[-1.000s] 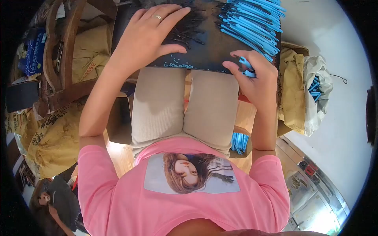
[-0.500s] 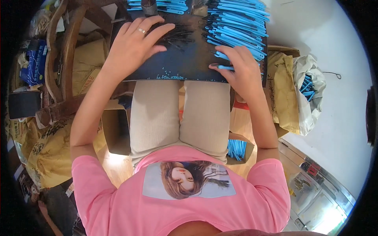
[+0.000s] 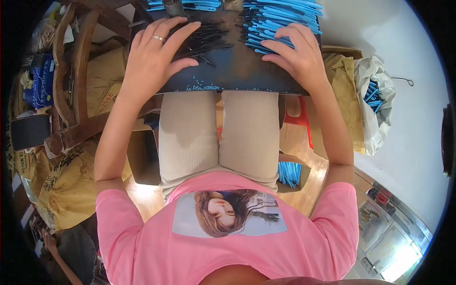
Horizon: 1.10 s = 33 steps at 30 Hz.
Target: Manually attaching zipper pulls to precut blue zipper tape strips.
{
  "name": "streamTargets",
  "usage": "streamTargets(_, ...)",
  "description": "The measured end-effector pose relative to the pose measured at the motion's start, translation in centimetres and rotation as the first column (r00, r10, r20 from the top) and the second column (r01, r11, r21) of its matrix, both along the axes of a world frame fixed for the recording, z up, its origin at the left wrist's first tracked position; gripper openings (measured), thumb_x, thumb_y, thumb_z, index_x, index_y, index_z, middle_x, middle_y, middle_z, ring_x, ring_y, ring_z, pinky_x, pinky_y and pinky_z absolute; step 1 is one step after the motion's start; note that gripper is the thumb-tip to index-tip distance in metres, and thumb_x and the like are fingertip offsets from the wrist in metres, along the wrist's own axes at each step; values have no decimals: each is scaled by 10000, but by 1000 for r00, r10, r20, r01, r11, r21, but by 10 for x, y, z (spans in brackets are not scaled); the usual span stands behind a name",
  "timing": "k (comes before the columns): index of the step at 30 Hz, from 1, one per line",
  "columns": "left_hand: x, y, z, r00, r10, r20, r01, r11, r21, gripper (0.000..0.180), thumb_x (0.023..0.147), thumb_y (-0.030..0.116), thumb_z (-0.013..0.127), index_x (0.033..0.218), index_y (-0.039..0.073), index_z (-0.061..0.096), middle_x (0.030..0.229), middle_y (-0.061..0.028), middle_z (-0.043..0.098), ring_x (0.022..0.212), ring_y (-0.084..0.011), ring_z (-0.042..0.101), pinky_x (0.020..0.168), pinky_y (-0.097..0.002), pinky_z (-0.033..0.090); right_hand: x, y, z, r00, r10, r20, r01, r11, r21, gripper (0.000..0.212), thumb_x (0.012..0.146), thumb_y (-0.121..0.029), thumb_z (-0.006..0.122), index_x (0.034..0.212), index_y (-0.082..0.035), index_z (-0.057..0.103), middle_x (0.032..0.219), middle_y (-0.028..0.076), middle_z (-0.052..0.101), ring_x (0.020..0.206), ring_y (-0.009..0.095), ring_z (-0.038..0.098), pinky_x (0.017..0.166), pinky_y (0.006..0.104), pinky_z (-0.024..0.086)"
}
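Blue strips (image 3: 285, 12) lie heaped on your dark table (image 3: 237, 78); your right hand (image 3: 300, 54) half-curls at their near edge, its grip unclear. Your left hand (image 3: 154, 52) spreads wide, empty, beside thin black sticks (image 3: 204, 40).

Left hand (image 3: 154, 51) at eleven o'clock, fingers (image 3: 183, 37) spread toward one; right hand (image 3: 302, 56) at one o'clock, thumb (image 3: 276, 60) and forefinger (image 3: 276, 46) parted toward ten, the rest hard to make out.

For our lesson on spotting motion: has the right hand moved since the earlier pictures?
Yes: the right hand has moved forward, away from the near edge of the dark tabletop.
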<state>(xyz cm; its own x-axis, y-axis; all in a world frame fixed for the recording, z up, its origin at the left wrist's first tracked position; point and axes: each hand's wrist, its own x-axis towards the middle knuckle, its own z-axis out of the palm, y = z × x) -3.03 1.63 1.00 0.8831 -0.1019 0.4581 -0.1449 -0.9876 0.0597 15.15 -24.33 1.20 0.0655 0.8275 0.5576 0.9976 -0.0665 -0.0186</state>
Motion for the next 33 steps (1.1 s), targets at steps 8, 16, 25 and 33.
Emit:
streamTargets(8,-4,2,-2,999,33,-34,-33,999,0,656,751,402,685,1338,196,478,1212,-51,546,1107,-253,523,919,-381,406,3,-2,-1,999,-11,31,10,1000,12,411,612,-152,808,1000,-143,675,951,41,581,926,269,561,813,382,463)
streamTargets(16,-6,8,-1,995,100,-19,-99,993,62,668,734,448,717,1281,128,506,1133,-126,583,1061,-281,558,913,-397,411,-27,0,1,996,-67,-57,74,990,121,417,604,-128,822,994,-116,675,960,46,600,919,279,557,815,387,460)
streamTargets(25,17,4,4,987,-28,-161,28,1000,-6,382,704,148,677,1038,27,538,964,-151,608,916,-320,618,798,-400,503,-47,21,-6,982,49,-181,-13,981,195,385,589,-111,827,945,-80,684,898,57,605,867,279,562,759,371,470)
streamTargets(33,22,-4,2,940,-45,-338,21,997,-72,545,645,26,726,1121,24,461,1124,-210,566,1033,-370,573,884,-408,477,-51,27,-8,967,49,-248,-4,984,180,364,591,-107,828,923,-62,685,882,66,601,859,276,563,738,365,475)
